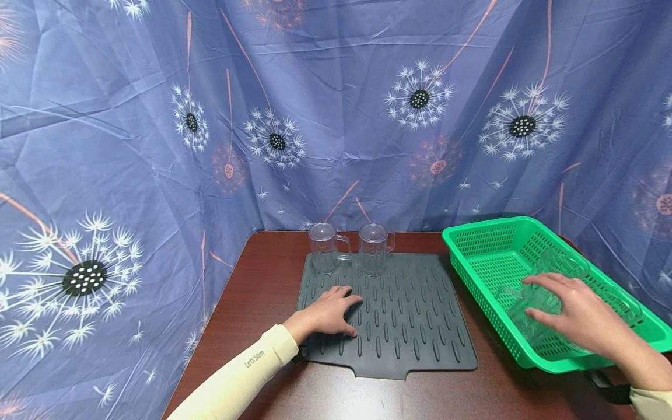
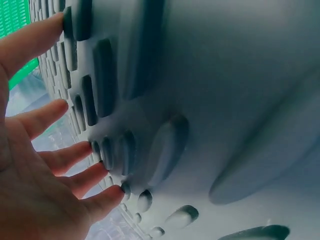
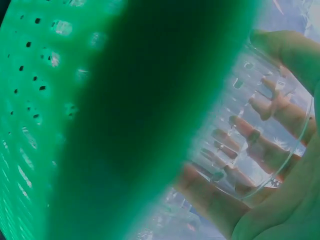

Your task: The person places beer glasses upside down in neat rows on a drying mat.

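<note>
My left hand (image 1: 328, 312) is spread over the left part of a dark grey ridged drying mat (image 1: 409, 315). In the left wrist view its fingertips (image 2: 102, 167) are right at the ridges, with nothing held. Two clear glass mugs stand upside down along the mat's back edge, a left mug (image 1: 324, 251) and a right mug (image 1: 373, 251), handles to the right. Inside the green basket (image 1: 493, 306), my right hand (image 1: 583, 312) grips a clear glass mug (image 1: 541, 300). Through its glass the fingers (image 3: 265, 150) show in the right wrist view.
More clear glassware (image 1: 564, 262) lies in the basket beside the right hand. The basket's raised rim runs close by the right wrist. A patterned blue curtain (image 1: 341, 116) hangs behind the brown table (image 1: 252, 291).
</note>
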`<state>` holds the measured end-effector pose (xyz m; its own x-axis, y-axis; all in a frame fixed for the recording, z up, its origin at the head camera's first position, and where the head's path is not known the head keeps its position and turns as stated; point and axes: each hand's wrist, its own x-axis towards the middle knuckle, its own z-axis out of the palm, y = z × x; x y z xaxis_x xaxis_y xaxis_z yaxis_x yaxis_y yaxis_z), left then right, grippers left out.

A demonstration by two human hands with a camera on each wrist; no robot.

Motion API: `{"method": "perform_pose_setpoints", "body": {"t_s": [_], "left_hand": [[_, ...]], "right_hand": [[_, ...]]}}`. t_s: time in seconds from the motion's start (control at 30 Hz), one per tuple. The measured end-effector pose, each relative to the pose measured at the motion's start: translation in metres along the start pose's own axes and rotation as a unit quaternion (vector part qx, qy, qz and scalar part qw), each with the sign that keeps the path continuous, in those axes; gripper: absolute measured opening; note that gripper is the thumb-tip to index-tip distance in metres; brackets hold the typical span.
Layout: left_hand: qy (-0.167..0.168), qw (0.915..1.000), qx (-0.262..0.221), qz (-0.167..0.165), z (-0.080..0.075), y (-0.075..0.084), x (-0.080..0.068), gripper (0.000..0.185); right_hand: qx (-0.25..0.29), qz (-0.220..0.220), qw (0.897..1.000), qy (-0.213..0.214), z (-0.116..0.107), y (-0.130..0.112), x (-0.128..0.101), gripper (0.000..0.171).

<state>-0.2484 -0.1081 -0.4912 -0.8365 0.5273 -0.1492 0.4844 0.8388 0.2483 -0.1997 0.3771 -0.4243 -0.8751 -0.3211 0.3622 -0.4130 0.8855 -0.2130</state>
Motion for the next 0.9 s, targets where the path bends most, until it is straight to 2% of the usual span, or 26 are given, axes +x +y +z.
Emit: {"method": "perform_pose_setpoints", "body": {"t_s": [0.23, 0.53, 0.7, 0.9], "left_hand": [[-0.005, 0.9999, 0.009, -0.008, 0.002, 0.001, 0.001, 0.072], [-0.015, 0.9998, -0.001, -0.013, 0.003, 0.003, -0.001, 0.072], [-0.015, 0.9998, 0.001, -0.01, 0.002, 0.002, -0.001, 0.072], [-0.012, 0.9999, 0.003, -0.006, 0.001, 0.001, -0.001, 0.072]], "right_hand": [[0.009, -0.003, 1.0, 0.019, -0.009, -0.003, 0.006, 0.058], [0.007, -0.002, 0.999, 0.05, -0.026, -0.005, 0.014, 0.058], [0.012, 0.02, 0.999, 0.042, -0.037, -0.007, 0.022, 0.057], [0.037, 0.022, 0.998, 0.048, -0.046, -0.008, 0.03, 0.056]]}}
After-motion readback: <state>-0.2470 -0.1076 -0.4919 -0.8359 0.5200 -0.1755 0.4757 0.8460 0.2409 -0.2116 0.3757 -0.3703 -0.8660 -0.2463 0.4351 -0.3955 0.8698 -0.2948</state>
